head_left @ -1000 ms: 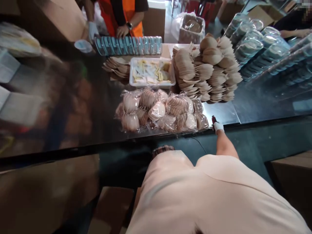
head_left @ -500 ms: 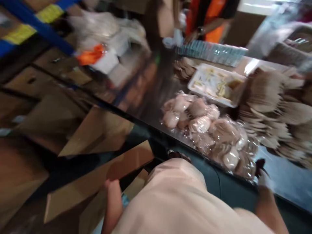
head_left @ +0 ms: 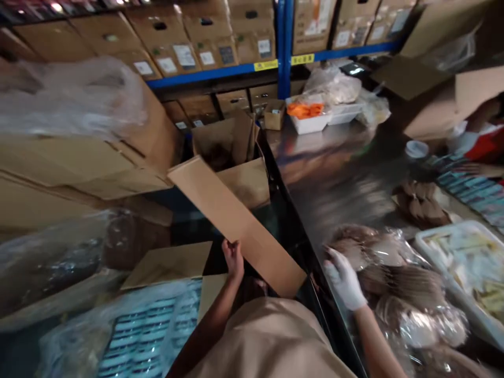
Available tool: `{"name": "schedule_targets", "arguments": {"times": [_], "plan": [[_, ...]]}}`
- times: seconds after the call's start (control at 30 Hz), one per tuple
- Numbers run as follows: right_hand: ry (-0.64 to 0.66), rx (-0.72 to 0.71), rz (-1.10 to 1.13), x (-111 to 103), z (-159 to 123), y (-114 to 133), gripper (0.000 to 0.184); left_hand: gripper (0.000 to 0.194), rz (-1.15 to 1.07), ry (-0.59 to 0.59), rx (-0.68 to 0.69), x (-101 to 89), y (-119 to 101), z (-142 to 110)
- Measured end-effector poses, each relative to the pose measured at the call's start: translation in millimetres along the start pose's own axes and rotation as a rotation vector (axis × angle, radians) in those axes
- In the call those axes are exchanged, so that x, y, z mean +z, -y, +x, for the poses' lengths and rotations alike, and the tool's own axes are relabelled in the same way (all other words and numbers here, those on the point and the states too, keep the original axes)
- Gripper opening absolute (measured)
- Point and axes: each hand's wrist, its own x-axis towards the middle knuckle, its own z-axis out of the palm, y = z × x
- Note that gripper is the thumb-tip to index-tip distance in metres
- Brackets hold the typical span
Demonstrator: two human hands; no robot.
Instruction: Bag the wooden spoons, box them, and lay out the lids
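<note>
My bare left hand is closed on the near edge of a long cardboard flap, which slants across in front of my body. My right hand, in a white glove, is at the table's edge with its fingers stretched forward. Its fingertips are beside or touching the nearest of the clear-wrapped packs of brown, rounded pieces. Whether the fingers press on the wrap is not clear. Below left of my left hand, an open carton holds rows of light-blue packets in plastic.
A dark metal table runs along my right. On it are a white tray of yellowish packets and white bins. Cartons fill the blue-beamed shelf. Plastic-covered boxes stand left. Another person's red clothing shows far right.
My view has swung left, toward the shelf and the open cartons. The left hand now grips the cardboard flap. My right hand is now farther along the table's edge, by the wrapped packs.
</note>
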Motion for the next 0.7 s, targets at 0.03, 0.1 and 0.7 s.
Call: {"name": "schedule_targets", "arguments": {"times": [0.03, 0.1, 0.7], "plan": [[0.099, -0.018, 0.037, 21.2, 31.9, 11.1, 0.057, 0.059, -0.034, 0.0, -0.012, 6.5, -2.9, 3.1], [0.354, 0.001, 0.188, 66.6, 91.5, 36.4, 0.067, 0.06, -0.104, 0.023, -0.029, 20.7, -12.2, 13.1], [0.172, 0.145, -0.203, 140.8, 467.5, 180.2, 0.068, 0.044, 0.112, 0.124, -0.568, -57.8, 21.8, 194.8]]}}
